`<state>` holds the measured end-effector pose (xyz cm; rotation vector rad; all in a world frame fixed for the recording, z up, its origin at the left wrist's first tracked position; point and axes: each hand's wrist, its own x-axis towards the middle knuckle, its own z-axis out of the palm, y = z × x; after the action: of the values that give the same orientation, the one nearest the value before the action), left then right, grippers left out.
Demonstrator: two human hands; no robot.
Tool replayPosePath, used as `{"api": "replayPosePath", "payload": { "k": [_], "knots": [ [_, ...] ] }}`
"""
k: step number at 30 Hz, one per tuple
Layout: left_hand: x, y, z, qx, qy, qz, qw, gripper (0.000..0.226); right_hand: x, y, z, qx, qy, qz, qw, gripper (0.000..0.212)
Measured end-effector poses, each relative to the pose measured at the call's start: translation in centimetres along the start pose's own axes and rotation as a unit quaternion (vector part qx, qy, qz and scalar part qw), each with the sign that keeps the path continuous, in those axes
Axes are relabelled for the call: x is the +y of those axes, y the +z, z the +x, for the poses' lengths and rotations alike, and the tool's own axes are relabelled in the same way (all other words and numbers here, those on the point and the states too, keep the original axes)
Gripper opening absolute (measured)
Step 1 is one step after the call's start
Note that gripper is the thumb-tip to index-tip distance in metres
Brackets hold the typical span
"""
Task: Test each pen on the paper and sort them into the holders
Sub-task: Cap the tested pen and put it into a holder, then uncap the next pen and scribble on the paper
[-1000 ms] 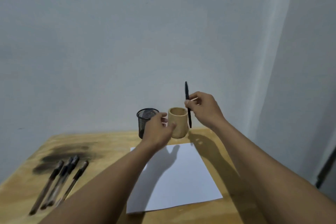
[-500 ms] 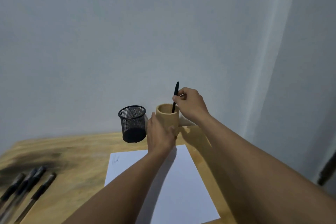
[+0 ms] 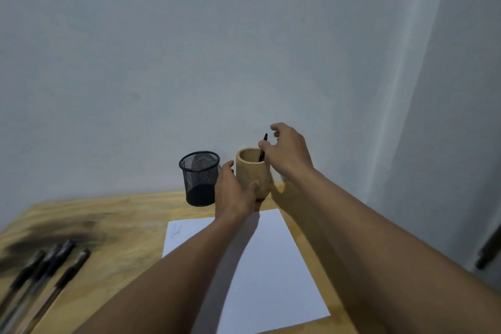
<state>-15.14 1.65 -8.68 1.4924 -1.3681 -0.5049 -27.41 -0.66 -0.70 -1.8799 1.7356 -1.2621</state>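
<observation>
Pen [image 3: 262, 148] now stands inside the wooden holder [image 3: 250, 176], let go a moment ago by the right hand [image 3: 290, 154], its fingers spread apart above it, while the left hand [image 3: 234, 192] clasps the holder (further pens [image 3: 51, 257] await testing on the bench [image 3: 122, 211]).

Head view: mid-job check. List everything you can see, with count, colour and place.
Wooden holder: one, light tan, back of the table.
Mesh holder: one, black, just left of the wooden holder; no pen shows in it.
Pen: one, black, standing in the wooden holder, leaning toward its right rim.
Loose pens: about four, dark and blurred, lying at the table's near left.
Paper: one sheet, white, middle of the table, small scribble at its far left corner.
Table: one, light wood, dark smudge on its left.
Wall: pale grey, behind the table.
Dark object: one, at the right edge, cannot identify.
Left hand: grips the wooden holder's side.
Right hand: above the holder's rim, fingers loosely spread beside the pen's top.
</observation>
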Motion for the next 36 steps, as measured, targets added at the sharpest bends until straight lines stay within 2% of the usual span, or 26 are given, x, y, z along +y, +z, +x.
{"api": "replayPosePath", "payload": {
  "k": [2, 4, 8, 14, 21, 26, 30, 34, 36],
  "knots": [
    [0.3, -1.3, -0.5, -0.001, 0.001, 0.007, 1.0, 0.078, -0.6, -0.4, -0.5, 0.016, -0.019, -0.02, 0.999, 0.053],
    [0.6, -3.3, -1.5, 0.003, 0.017, 0.028, 0.999, 0.07, -1.4, -0.8, -1.5, 0.003, -0.043, -0.03, 0.999, 0.048],
    [0.5, -8.6, -4.0, 0.012, 0.065, 0.124, 0.99, 0.043, -3.6, -0.1, -4.5, -0.09, -0.065, -0.049, 0.993, 0.036],
    [-1.3, -16.3, -8.2, 0.034, 0.042, 0.24, 0.969, 0.052, -6.9, 3.4, -10.1, -0.193, -0.098, -0.061, 0.974, 0.027],
    [-4.0, -22.7, -12.3, 0.056, 0.007, 0.293, 0.955, 0.055, -10.5, 8.6, -14.9, -0.277, -0.17, -0.065, 0.943, 0.034],
    [-6.0, -25.4, -13.9, 0.067, -0.03, 0.355, 0.932, 0.045, -12.5, 12.5, -17.1, -0.335, -0.206, -0.087, 0.915, 0.038],
    [-7.4, -26.8, -15.0, 0.058, -0.052, 0.396, 0.915, 0.048, -13.2, 15.3, -18.3, -0.365, -0.23, -0.087, 0.898, 0.037],
    [-8.1, -27.4, -15.5, 0.046, -0.06, 0.422, 0.903, 0.043, -13.6, 16.9, -18.9, -0.375, -0.285, -0.104, 0.876, 0.046],
    [-8.3, -27.5, -15.5, 0.044, -0.06, 0.423, 0.903, 0.039, -13.5, 17.3, -19.0, -0.374, -0.299, -0.11, 0.871, 0.04]
  ]
}}
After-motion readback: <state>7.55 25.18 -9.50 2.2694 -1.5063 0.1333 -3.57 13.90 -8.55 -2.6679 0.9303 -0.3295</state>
